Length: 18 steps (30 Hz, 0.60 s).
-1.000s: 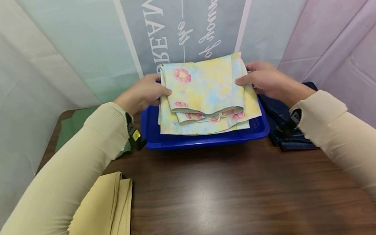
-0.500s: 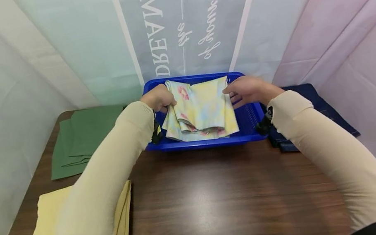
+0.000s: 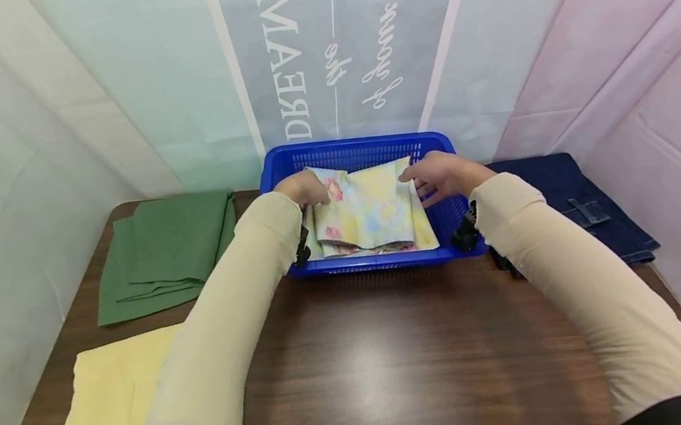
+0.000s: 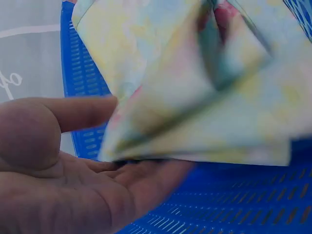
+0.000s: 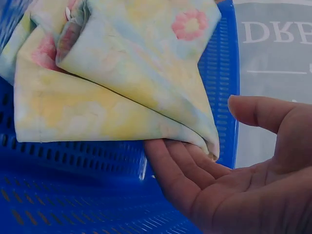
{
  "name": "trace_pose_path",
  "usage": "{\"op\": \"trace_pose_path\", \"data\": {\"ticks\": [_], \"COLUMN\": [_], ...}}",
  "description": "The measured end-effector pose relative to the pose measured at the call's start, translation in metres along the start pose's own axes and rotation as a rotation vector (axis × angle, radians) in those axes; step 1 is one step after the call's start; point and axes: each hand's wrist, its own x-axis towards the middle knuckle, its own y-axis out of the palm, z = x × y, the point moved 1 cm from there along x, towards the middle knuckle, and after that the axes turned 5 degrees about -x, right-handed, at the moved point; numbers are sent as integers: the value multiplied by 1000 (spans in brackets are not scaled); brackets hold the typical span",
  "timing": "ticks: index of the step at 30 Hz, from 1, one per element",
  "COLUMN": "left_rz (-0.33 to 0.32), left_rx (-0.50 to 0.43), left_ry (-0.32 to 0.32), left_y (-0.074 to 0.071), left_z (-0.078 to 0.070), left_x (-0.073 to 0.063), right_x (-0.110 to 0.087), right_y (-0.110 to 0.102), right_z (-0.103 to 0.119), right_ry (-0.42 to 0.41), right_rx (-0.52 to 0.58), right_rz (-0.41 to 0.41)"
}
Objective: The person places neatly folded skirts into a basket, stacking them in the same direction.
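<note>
A folded floral cloth (image 3: 374, 206) in pale yellow and blue with pink flowers lies in the blue plastic basket (image 3: 377, 262). At its left side is my left hand (image 3: 306, 188). In the left wrist view, that thumb reaches the cloth's edge, while straight fingers extend beneath the fold, well apart from the thumb. My right hand (image 3: 443, 175) is at the opposite side. The right wrist view shows its thumb raised off the cloth and its fingers (image 5: 170, 168) stretched under the lower edge. A small zipper pull (image 5: 68, 13) peeks from the folds.
On the brown wooden table (image 3: 370, 382), a folded green cloth (image 3: 175, 242) lies left of the basket and a folded pale yellow cloth (image 3: 108, 405) nearer the front, partly under the left sleeve. Folded dark denim (image 3: 574, 201) lies to the right. A printed curtain (image 3: 324, 40) hangs behind.
Both hands have lowered the floral cloth from above the basket into it. My right thumb has come off the cloth, and the left grip has loosened. The arms have drawn closer together.
</note>
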Motion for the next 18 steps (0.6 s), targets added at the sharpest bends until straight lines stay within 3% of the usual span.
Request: {"op": "trace_pose_path", "data": {"ticks": [3, 8, 14, 18], "left_rz": [56, 134, 164, 170], "left_rx": [75, 108, 158, 147], "left_ry": [1, -2, 14, -12], "left_y": [-1, 2, 3, 2], "left_z": [-2, -3, -3, -1], "left_x": [1, 3, 4, 4], "right_x": [1, 5, 4, 1], "right_y": [-2, -1, -1, -3], "right_z": [-1, -3, -6, -7], "right_ry": [20, 57, 49, 39], "right_rx": [8, -24, -58, -67], "right_rz": [19, 74, 146, 148]}}
